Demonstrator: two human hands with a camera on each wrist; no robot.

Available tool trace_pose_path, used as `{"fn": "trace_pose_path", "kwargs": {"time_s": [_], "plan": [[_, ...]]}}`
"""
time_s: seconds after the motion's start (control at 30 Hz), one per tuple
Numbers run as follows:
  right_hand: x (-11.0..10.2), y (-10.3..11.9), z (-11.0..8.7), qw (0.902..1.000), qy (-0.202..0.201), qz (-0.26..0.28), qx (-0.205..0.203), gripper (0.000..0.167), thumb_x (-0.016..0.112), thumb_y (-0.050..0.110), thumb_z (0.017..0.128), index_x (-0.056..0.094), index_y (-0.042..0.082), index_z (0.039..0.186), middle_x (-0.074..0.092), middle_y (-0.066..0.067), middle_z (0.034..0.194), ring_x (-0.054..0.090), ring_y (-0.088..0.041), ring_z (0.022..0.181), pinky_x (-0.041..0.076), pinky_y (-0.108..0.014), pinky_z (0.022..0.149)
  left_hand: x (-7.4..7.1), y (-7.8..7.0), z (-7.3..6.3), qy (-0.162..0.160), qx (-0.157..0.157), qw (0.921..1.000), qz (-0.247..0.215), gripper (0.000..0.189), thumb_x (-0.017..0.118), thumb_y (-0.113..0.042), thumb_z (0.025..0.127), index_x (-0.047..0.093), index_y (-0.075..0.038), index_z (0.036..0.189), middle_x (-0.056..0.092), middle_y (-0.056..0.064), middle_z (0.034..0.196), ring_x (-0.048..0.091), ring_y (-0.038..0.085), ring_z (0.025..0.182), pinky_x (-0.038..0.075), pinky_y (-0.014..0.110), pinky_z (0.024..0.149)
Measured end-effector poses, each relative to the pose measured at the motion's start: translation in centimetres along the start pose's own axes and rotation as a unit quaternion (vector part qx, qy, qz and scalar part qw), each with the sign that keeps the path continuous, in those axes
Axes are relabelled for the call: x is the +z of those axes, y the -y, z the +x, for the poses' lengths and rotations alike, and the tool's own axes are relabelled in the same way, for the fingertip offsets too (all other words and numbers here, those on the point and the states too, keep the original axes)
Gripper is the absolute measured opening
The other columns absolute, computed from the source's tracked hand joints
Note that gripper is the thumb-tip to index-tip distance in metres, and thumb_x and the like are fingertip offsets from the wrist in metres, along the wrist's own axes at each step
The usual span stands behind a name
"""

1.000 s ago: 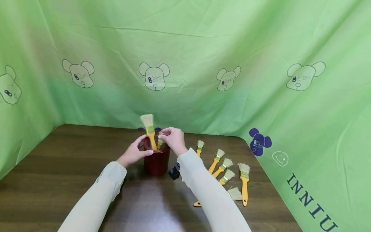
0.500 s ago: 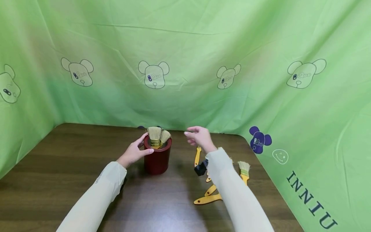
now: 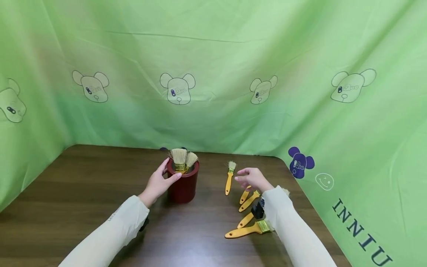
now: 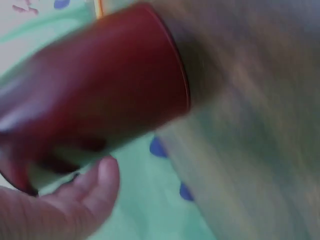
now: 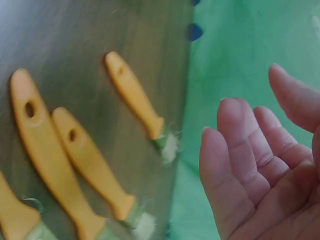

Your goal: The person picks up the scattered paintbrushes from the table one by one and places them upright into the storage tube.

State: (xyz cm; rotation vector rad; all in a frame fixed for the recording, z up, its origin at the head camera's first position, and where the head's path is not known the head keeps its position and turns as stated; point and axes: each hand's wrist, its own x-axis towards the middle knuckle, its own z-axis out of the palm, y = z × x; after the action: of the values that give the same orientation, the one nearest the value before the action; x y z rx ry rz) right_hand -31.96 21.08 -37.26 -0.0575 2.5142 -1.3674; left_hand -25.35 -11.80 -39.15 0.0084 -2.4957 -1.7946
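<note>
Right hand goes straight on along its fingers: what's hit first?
Likely the lone brush, just past the right hand's fingertips in the head view; height is unclear, so it may pass above.

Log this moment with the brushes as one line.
left hand: holds red cup | right hand: empty, near loose brushes | red cup: two brushes visible, bristles up

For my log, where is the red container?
In the head view, the red container stands on the table, left of centre, held at the rim by the left hand, a loose brush to its right.
</note>
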Motion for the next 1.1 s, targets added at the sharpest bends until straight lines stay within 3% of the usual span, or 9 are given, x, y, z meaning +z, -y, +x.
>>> {"fn": "trace_pose_path", "kwargs": {"time_s": [0.23,0.4,0.5,0.63,0.73,0.93,1.1], "plan": [[1.0,-1.3,0.6,0.9998,-0.001,-0.011,0.015,0.042,0.069,0.010,0.095,0.056,-0.011,0.129,0.069,-0.021,0.102,0.063,-0.020,0.072,0.056,-0.035,0.061,1.2,0.1,-0.3,-0.044,-0.038,0.9974,-0.043,0.082,0.073,-0.021,0.092,0.026,-0.008,0.158,0.038,0.024,0.154,0.034,0.040,0.142,0.033,0.058,0.110],[1.2,-1.4,0.9,0.9996,-0.011,0.012,0.025,0.042,0.068,0.007,0.095,0.054,-0.011,0.130,0.068,-0.023,0.106,0.063,-0.020,0.074,0.055,-0.032,0.059,1.2,0.3,-0.1,-0.050,-0.033,0.9969,-0.050,0.082,0.074,-0.021,0.091,0.028,-0.009,0.158,0.039,0.027,0.152,0.035,0.041,0.141,0.035,0.058,0.108],[1.1,-1.6,1.1,0.9990,0.006,0.031,0.030,0.046,0.066,0.005,0.095,0.049,-0.012,0.134,0.067,-0.024,0.110,0.063,-0.021,0.077,0.057,-0.033,0.063,1.3,0.5,-0.1,-0.052,-0.033,0.9964,-0.057,0.081,0.073,-0.019,0.091,0.028,-0.009,0.158,0.040,0.027,0.152,0.035,0.041,0.141,0.035,0.057,0.109],[0.6,-1.7,1.3,0.9976,0.037,0.050,0.030,0.052,0.064,0.013,0.098,0.043,-0.011,0.139,0.062,-0.027,0.119,0.066,-0.030,0.092,0.058,-0.038,0.073,1.5,0.5,0.2,-0.064,-0.028,0.9940,-0.084,0.079,0.072,-0.017,0.092,0.028,-0.011,0.158,0.038,0.029,0.152,0.033,0.042,0.141,0.035,0.058,0.108],[0.2,-1.7,1.4,0.9969,0.036,0.060,0.035,0.054,0.063,0.018,0.098,0.042,-0.010,0.140,0.061,-0.029,0.119,0.066,-0.032,0.097,0.058,-0.040,0.076,2.0,0.3,0.3,-0.068,-0.015,0.9933,-0.092,0.078,0.072,-0.016,0.092,0.029,-0.011,0.157,0.040,0.031,0.149,0.035,0.044,0.140,0.036,0.058,0.107],[1.4,-2.0,1.9,0.9954,-0.017,0.082,0.047,0.048,0.064,0.012,0.097,0.046,-0.010,0.135,0.064,-0.023,0.106,0.064,-0.019,0.075,0.058,-0.036,0.067,2.5,0.5,0.1,-0.079,0.010,0.9929,-0.088,0.075,0.072,-0.013,0.091,0.034,-0.006,0.155,0.047,0.031,0.143,0.041,0.042,0.136,0.040,0.056,0.104],[3.6,-2.6,2.8,0.9951,-0.049,0.061,0.060,0.046,0.069,0.009,0.093,0.049,-0.008,0.131,0.067,-0.014,0.094,0.059,-0.016,0.066,0.055,-0.032,0.057,2.2,1.1,-0.5,-0.079,-0.007,0.9935,-0.082,0.075,0.072,-0.016,0.092,0.034,-0.007,0.155,0.046,0.031,0.145,0.040,0.042,0.136,0.040,0.056,0.104]]}}
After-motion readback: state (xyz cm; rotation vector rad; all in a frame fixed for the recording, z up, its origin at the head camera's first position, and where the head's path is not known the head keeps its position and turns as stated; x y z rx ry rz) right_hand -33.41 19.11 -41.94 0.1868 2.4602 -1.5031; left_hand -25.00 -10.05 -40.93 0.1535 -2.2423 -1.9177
